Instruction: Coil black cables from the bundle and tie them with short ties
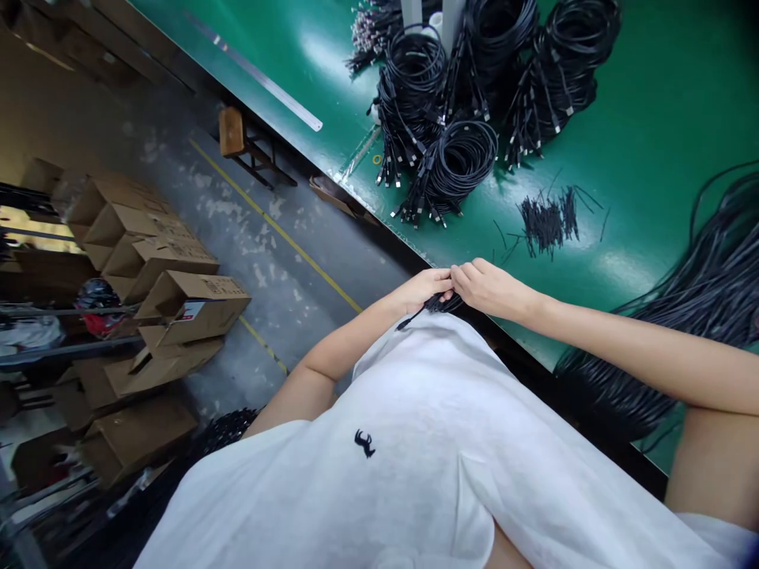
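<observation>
Close against the white shirt, my two hands meet at the table's front edge. A coiled black cable [439,305] lies under and between them, with one end poking out to the left. My left hand [428,289] is closed around this cable. The fingers of my right hand [481,284] are pinched together against the left fingertips, over the same cable. What the right fingertips pinch is too small to make out; it may be part of the cable. A pile of short black ties [549,221] lies on the green table just beyond my right hand.
Coiled cable bundles [459,158] with metal plugs stand on the green table [670,95]. Loose black cables [700,308] spread at the right. A steel ruler [266,83] lies near the far left edge. A wooden stool [232,133] and cardboard boxes [193,304] are on the left.
</observation>
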The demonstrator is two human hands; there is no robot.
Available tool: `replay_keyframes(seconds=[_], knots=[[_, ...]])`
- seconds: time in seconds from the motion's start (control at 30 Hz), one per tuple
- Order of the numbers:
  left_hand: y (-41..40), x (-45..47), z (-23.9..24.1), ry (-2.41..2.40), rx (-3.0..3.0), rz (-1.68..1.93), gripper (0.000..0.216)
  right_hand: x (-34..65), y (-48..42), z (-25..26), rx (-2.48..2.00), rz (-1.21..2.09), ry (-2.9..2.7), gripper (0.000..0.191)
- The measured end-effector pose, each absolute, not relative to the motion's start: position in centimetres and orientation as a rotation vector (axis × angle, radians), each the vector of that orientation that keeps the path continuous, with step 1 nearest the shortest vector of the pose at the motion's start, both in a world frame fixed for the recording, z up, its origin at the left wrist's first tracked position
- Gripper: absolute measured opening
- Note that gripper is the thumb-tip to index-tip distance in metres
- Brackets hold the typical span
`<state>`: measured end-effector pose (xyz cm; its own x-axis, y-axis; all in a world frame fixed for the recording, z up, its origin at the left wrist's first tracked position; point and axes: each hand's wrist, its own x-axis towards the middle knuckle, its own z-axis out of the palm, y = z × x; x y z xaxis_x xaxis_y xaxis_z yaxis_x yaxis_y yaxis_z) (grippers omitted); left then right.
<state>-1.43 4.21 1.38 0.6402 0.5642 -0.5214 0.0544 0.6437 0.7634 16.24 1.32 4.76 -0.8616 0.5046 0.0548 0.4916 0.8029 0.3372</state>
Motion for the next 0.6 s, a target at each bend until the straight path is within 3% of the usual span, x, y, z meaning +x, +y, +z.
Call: replay_keyframes(seconds=[0.17,0.33,0.47,0.6], knots=[[3.7,-0.4,0.7,0.933,0.855,0.392,0.020,14.6,0.8,5.0,0.820,0.490,2.720,0.037],[3.4,0.4,0.4,1.069,0.968,0.436,0.060,13.6,1.4,5.7,1.093,0.135,2.529,0.036],[4.6,0.4,0.8,1.084,1.099,0.421,0.063,14.9,3.7,7.0,1.347,-0.220,2.488,0.032],[6.3,0.9,1.4,1.011,1.101,0.592,0.064,16.1,5.9,7.7,1.662,-0.310,2.414,0.035]])
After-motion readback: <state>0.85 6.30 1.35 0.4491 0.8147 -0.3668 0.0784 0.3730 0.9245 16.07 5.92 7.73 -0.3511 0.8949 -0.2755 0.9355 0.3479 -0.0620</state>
